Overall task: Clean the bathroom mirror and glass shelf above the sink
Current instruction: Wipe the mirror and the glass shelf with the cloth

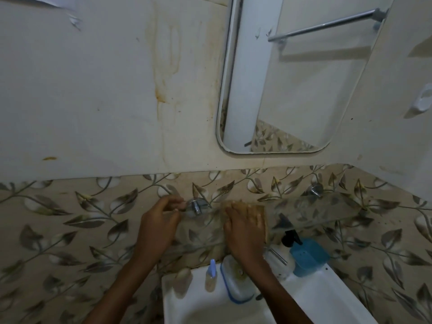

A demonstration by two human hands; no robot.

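Note:
The clear glass shelf (327,209) runs along the leaf-patterned tiles, held by two chrome brackets (196,205). My right hand (245,232) lies flat on a tan cloth (260,211) pressed onto the shelf's left half. My left hand (159,223) pinches the shelf's left end just beside the left bracket. The rounded mirror (292,90) hangs above at the upper right, reflecting a chrome towel bar.
A white sink (327,298) sits below, carrying a small spray bottle (211,278), a soap dish (236,284), a pump bottle (288,239) and a blue container (308,257). Rust-coloured stains (163,73) run down the pale wall.

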